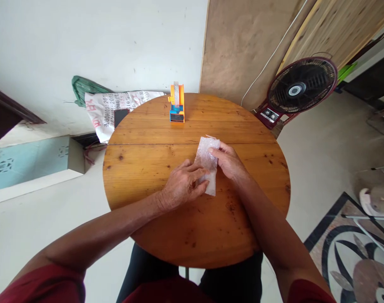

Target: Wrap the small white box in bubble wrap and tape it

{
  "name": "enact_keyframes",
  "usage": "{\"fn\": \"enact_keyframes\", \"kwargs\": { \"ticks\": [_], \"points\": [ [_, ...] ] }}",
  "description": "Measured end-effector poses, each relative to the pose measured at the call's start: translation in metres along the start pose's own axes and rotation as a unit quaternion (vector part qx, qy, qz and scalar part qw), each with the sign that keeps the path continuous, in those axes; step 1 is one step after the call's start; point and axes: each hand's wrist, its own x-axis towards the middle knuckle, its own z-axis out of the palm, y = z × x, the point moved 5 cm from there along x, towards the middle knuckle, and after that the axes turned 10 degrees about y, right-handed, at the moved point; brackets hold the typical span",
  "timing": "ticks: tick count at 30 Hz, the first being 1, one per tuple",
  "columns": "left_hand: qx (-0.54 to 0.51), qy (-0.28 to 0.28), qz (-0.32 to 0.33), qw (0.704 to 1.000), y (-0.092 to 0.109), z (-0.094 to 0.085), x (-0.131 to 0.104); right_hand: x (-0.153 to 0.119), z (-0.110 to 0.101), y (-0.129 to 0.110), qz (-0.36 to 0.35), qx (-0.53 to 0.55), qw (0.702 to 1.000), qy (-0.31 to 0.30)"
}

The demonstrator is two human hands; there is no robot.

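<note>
Dark-red sleeves point(53, 284) come nearest; on the round wooden table point(141, 168), bubble wrap point(207, 147) lies pinched between the right hand's point(230, 163) thumb and fingers, the left hand's point(184, 184) half-curled fingers touching its lower part.

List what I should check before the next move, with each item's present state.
1. Right hand grips the bubble wrap near its far end: ok.
2. Left hand is on the bubble wrap's nearer part: ok.
3. Tape dispenser stands on the table, apart from both hands: ok.
4. Tape's free end is ready at the cutter: cannot tell, too small.
5. Bubble wrap is sealed shut: cannot tell, fingers cover parts.
</note>
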Motion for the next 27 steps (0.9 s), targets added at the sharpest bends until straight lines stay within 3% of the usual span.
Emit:
{"fn": "enact_keyframes", "kwargs": {
  "ticks": [11,18,27],
  "points": [
    [-0.026,0.031,0.008,0.999,-0.002,0.003,-0.003,-0.008,0.012,-0.002,0.088,0.08,0.993,-0.026],
    [-0.028,0.029,-0.058,0.997,-0.01,0.007,-0.007,-0.024,0.013,-0.012,0.03,0.035,0.999,0.003],
    [-0.032,0.044,-0.085,0.995,-0.012,0.005,-0.007,-0.054,0.018,-0.013,-0.043,-0.003,0.998,0.047]
  ]
}}
